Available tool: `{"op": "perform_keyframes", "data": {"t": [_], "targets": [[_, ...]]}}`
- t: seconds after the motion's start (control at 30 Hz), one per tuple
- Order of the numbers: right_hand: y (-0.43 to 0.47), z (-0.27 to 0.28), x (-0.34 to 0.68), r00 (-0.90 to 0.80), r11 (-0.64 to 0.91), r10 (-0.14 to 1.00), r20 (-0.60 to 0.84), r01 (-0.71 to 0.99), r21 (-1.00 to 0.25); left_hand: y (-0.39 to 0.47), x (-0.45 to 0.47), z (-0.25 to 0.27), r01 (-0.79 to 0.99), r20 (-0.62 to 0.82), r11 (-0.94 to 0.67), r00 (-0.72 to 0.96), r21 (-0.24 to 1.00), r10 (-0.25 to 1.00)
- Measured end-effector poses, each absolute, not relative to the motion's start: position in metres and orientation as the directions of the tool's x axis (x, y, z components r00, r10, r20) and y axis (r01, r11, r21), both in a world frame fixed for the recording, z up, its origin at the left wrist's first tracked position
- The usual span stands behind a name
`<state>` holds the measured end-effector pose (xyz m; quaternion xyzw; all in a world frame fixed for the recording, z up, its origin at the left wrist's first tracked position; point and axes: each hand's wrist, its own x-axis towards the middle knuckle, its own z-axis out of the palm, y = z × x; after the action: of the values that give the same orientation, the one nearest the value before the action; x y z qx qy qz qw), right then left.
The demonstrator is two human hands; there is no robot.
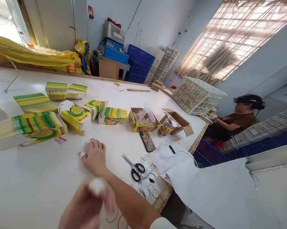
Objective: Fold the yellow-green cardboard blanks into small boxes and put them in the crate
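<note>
My right hand (95, 157) rests on the white table (38, 178), palm down, fingers stretched out and holding nothing. White wraps cover the tips of its thumb and a finger. My left hand (86, 202) is lifted in front of my right forearm, close to the camera and smeared by motion. A white wrap shows on one of its fingertips; whether it holds anything I cannot make out. Just beyond my right hand lie bundles of flat yellow-green printed cartons (76, 117) and a small red-and-white label (60, 140). Scissors (135, 168) with black handles lie to its right.
A phone (147, 141), a clear jar (166, 126), a yellow carton (143, 121) holding a plastic bag and an open cardboard box (179, 122) stand to the right. Tape rolls (146, 187) and rubber bands lie near the edge. A co-worker (238, 117) sits beyond a white crate (197, 95).
</note>
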<state>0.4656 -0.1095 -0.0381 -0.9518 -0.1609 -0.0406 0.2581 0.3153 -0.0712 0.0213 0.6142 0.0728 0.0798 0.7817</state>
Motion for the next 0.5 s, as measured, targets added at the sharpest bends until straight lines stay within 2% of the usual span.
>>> {"op": "perform_keyframes", "data": {"t": [0.07,0.17,0.23,0.4,0.5], "targets": [[-0.105,-0.037,0.472,0.949,-0.822,0.277,0.153,0.316,-0.473,-0.073,0.334,0.022,-0.023,-0.038,0.253,0.972,0.967,0.233],[-0.097,-0.036,0.481,0.952,-0.827,0.267,0.15,0.306,-0.471,-0.074,0.353,0.011,0.057,-0.125,0.17,0.898,0.984,0.421],[-0.093,-0.036,0.487,0.953,-0.826,0.26,0.155,0.302,-0.475,-0.073,0.36,0.0,0.124,-0.163,0.112,0.862,0.986,0.48],[-0.087,-0.038,0.494,0.952,-0.797,0.246,0.181,0.305,-0.522,-0.061,0.367,-0.019,0.204,-0.201,0.049,0.847,0.978,0.493],[-0.089,-0.042,0.496,0.958,-0.758,0.205,0.201,0.285,-0.586,-0.054,0.371,-0.027,0.206,-0.202,0.042,0.867,0.978,0.455]]}}
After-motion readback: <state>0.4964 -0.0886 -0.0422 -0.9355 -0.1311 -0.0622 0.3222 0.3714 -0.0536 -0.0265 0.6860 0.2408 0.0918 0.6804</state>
